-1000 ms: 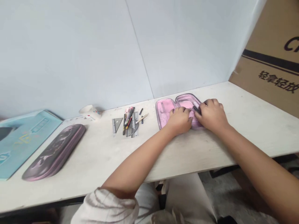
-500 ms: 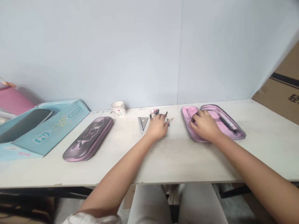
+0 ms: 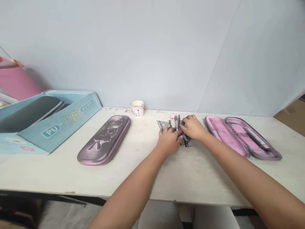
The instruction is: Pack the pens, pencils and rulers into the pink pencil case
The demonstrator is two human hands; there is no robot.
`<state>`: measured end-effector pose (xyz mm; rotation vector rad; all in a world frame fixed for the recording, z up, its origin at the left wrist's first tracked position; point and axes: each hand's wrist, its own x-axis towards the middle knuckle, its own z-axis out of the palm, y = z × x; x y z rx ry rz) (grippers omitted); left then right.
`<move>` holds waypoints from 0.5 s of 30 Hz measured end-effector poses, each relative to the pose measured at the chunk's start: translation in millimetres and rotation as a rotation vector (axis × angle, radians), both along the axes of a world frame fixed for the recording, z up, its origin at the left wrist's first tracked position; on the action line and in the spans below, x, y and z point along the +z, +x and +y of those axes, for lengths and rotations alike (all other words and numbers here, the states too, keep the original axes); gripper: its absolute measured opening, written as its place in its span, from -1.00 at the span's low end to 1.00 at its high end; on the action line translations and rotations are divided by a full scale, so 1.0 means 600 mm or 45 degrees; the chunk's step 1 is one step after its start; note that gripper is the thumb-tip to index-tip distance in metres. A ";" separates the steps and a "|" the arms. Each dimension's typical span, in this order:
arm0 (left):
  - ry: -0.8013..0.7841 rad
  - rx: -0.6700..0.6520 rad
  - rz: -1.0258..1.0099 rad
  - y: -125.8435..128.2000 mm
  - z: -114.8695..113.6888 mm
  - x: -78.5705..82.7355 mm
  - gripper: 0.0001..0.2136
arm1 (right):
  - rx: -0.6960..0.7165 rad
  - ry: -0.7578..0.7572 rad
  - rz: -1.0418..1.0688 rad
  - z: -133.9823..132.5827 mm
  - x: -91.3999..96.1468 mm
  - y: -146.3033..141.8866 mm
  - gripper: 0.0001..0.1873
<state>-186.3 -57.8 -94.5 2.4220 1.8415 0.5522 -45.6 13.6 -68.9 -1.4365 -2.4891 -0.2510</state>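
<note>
Both hands meet around a small bunch of pens (image 3: 176, 123) in the middle of the table. My left hand (image 3: 169, 140) comes from the left with its fingers curled over the pens. On the bunch's right side, my right hand (image 3: 192, 127) has its fingers bent in against it. A clear set square (image 3: 163, 125) lies partly under the left fingers. Behind the pens is a small pink-and-white item (image 3: 173, 116). To the right, a pink-lined pencil case (image 3: 230, 138) lies open with a thick marker-like pen (image 3: 257, 139) in one half.
A closed dark pencil case with a pink rabbit design (image 3: 105, 140) lies to the left. Beyond it stands a light blue box (image 3: 71, 122) holding dark cases. A paper cup (image 3: 137, 108) is by the wall, and a pink container (image 3: 17, 78) is far left.
My right hand has left the open pencil case and moved left to the pens. My left hand stays at the pens, which are now bunched closer together. The view has turned left.
</note>
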 end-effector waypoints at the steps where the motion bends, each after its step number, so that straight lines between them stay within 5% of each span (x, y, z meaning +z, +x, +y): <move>1: 0.010 -0.011 -0.008 0.001 -0.001 0.000 -0.66 | -0.017 -0.011 -0.004 0.007 -0.002 -0.012 -0.63; 9: 0.058 -0.052 -0.122 0.007 -0.004 -0.001 -0.68 | -0.152 -0.092 -0.117 0.048 -0.010 -0.065 -0.59; 15: 0.094 -0.055 -0.214 0.008 0.000 0.000 -0.71 | -0.237 -0.051 0.033 0.047 -0.012 -0.060 -0.62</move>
